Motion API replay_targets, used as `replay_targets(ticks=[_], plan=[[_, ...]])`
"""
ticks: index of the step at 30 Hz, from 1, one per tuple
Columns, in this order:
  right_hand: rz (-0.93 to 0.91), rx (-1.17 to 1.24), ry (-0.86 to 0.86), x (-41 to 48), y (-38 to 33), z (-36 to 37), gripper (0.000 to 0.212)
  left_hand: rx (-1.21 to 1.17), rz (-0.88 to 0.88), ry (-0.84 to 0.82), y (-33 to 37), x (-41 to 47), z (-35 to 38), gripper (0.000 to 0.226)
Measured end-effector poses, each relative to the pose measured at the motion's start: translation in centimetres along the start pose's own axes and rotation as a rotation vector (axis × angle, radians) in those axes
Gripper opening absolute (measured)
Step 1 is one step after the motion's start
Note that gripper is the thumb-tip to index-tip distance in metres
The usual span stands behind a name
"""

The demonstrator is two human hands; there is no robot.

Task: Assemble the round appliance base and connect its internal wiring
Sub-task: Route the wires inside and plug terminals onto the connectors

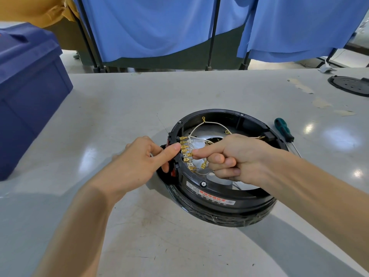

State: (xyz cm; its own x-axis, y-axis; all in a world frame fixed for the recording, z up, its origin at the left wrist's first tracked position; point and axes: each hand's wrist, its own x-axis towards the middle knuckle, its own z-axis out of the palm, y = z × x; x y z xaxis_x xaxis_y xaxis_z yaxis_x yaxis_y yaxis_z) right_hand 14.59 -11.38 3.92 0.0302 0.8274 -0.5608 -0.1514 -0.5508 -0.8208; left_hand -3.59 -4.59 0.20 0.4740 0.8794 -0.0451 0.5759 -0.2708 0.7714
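I am looking down at my two bare hands as they work on a round black plastic appliance base [219, 203]. It lies open side up on a pale grey desk [119, 108], just right of centre and close in front of me.

My left hand [139, 158] grips the base's near-left rim. The thumb presses on top of the rim and the fingers curl down over the outer block with the red switches [173, 172]. I judge this grip is there to stop the light shell sliding while I push from the other side.

My right hand [233, 156] reaches in over the open middle with its fingers curled. Thumb and forefinger pinch together at a row of brass spade terminals [186, 152] that runs along the inside of that same rim. Thin white wires [211, 123] loop across the hollow of the base, and some of them run in under this hand. One loose brass connector [203, 165] pokes out beside my curled fingers. My fingertips hide exactly what they pinch, but I judge it is a wire end being pressed onto a terminal.

A screwdriver with a green and black handle [283, 129] lies on the desk just beyond the base's right side. It is within easy reach, probably for the screws in the rim. A flat black round plate with small holes [351, 84] sits well apart at the far right. A dark blue plastic crate [26, 92] stands at the left edge of the desk. Blue cloth curtains [159, 27] hang on black poles behind it.
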Motion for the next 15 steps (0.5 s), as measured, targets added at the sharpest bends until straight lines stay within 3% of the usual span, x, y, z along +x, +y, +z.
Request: replay_targets(ticks=[5, 15], plan=[[0.002, 0.005, 0.039, -0.3, 0.0, 0.6, 0.007, 0.032, -0.003, 0.003, -0.1, 0.1, 0.2, 0.068], [0.008, -0.010, 0.059, -0.3, -0.1, 1.3, 0.020, -0.003, 0.005, -0.043, 0.1, 0.1, 0.3, 0.066]])
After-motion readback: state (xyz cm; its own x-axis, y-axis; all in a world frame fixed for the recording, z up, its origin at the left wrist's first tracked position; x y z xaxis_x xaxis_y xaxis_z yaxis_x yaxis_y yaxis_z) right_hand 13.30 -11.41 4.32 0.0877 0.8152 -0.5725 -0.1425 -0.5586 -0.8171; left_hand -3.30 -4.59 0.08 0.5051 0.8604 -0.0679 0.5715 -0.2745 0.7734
